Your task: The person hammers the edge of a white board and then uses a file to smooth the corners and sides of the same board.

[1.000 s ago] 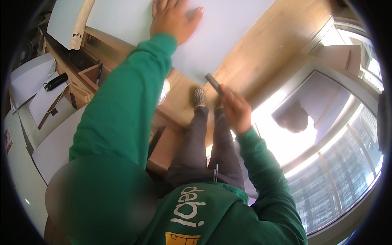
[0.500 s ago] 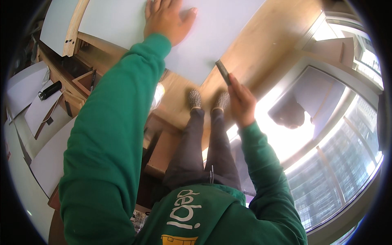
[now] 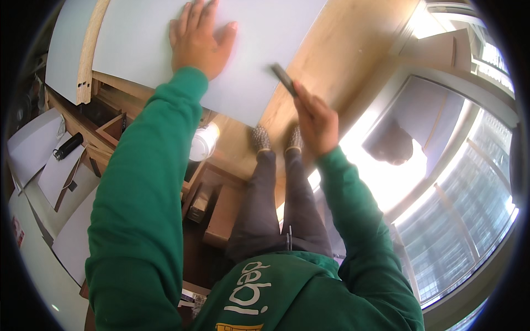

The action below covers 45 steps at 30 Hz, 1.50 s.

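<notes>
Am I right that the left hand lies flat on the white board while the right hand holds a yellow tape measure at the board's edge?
Not quite. The left hand does lie flat on the white board, but the right hand holds a slim dark tool at the board's edge, not a yellow tape measure. The head view shows it.

A woodworking or furniture workshop is shown: a large pale panel (image 3: 265,49) is laid on a plywood table (image 3: 342,60), bare wooden frames (image 3: 91,52) and offcuts (image 3: 223,215) are stacked beside it, and big windows (image 3: 464,220) are seen.
</notes>
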Tool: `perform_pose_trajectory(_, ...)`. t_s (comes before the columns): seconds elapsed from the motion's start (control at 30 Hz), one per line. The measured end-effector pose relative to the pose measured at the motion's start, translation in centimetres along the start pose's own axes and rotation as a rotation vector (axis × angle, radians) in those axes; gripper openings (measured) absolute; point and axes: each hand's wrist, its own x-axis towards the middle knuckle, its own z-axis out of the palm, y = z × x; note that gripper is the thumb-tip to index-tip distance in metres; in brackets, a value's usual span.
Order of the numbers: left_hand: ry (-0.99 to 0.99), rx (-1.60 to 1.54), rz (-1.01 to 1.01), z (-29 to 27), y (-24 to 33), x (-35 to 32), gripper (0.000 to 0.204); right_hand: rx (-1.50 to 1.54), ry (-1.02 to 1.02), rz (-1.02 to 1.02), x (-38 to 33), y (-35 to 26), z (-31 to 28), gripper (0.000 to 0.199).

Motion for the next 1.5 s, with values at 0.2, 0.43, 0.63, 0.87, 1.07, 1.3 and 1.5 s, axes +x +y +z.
perform_pose_trajectory(0.2,0.046,-0.023,0.019,1.5,-1.6,-0.3,0.059,0.026,0.018,0.022,-0.5,-0.3,0.6,0.040)
perform_pose_trajectory(0.43,0.033,-0.016,0.036,2.0,-1.5,-0.2,0.059,0.030,0.072,-0.056,2.8,-0.1,0.5,0.039)
perform_pose_trajectory(0.63,0.035,-0.004,0.038,2.0,-1.8,-0.2,0.059,0.022,0.040,0.012,-0.6,0.0,0.4,0.038)
perform_pose_trajectory(0.87,0.034,-0.019,0.043,2.1,-1.4,-0.2,0.059,0.006,0.094,-0.074,4.9,0.2,0.6,0.040)
perform_pose_trajectory(1.07,0.017,-0.008,0.026,1.9,-1.6,-0.3,0.059,-0.010,0.084,0.008,-0.8,-0.4,0.1,0.038)
perform_pose_trajectory(1.3,0.014,-0.004,0.032,1.9,-1.5,-0.1,0.059,0.002,0.148,-0.018,5.0,0.2,0.0,0.036)
perform_pose_trajectory(1.5,0.009,-0.013,0.024,1.7,-1.3,-0.2,0.059,-0.048,0.117,-0.009,2.5,0.3,0.0,0.037)
